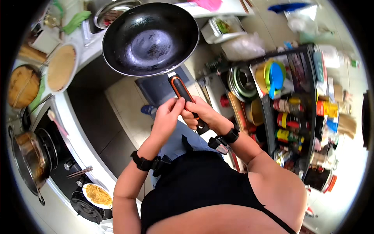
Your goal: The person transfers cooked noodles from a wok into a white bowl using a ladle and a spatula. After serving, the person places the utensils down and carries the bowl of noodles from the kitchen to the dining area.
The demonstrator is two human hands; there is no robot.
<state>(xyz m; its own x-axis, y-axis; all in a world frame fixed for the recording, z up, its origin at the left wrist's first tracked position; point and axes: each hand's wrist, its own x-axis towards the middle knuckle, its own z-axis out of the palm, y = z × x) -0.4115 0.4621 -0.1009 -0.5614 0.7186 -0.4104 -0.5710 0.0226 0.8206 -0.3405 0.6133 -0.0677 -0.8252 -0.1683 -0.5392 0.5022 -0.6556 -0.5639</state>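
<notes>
A black wok (150,44) is held out in front of me, tilted so its bare, shiny inside faces up. My right hand (201,112) is wrapped around its black handle with orange trim (178,84), near the handle's lower end. At the left edge of the handle, my left hand (167,115) has its thumb and fingertips pinched together. Those fingertips touch or overlap the handle; whether they grip it is hidden. Black straps with small devices sit on both wrists.
Left, the white counter (87,155) carries a stained pot (30,159), chopsticks (79,172) and a plate of shredded yellow food (98,195). A sink (90,17) lies behind the wok. Right stands a dark shelf rack (267,122) with bowls, bottles and jars. A dark mat (146,87) covers some floor tiles.
</notes>
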